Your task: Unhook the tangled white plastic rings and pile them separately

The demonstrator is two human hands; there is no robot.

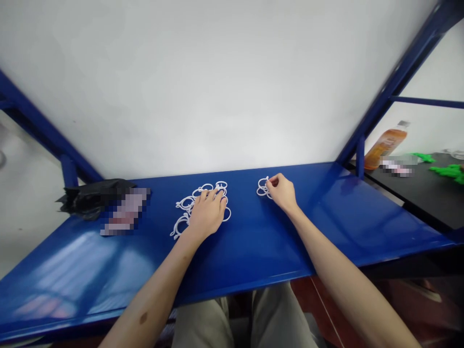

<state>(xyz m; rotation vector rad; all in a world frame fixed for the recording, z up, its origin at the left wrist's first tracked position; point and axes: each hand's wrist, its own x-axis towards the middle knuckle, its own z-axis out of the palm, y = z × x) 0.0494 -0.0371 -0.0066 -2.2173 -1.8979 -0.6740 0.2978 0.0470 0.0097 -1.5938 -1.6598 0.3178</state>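
Observation:
A loose pile of white curtain rings [175,231], each with a small eyelet, lies left of centre on the blue table. My left hand [206,213] rests over this pile, palm down with its fingers spread, and covers part of it. To the right is a smaller cluster of white rings [258,191]. There my right hand [283,192] has thumb and forefinger pinched on a white curtain ring at the cluster's edge. The hand hides part of that ring.
On the left of the blue table [246,251] lie a crumpled black plastic bag [97,193] and a blurred-out packet [125,212]. A white wall stands behind. Blue frame bars slope up at both sides. A dark table at right holds an orange drink bottle [386,147] and green pieces [449,171].

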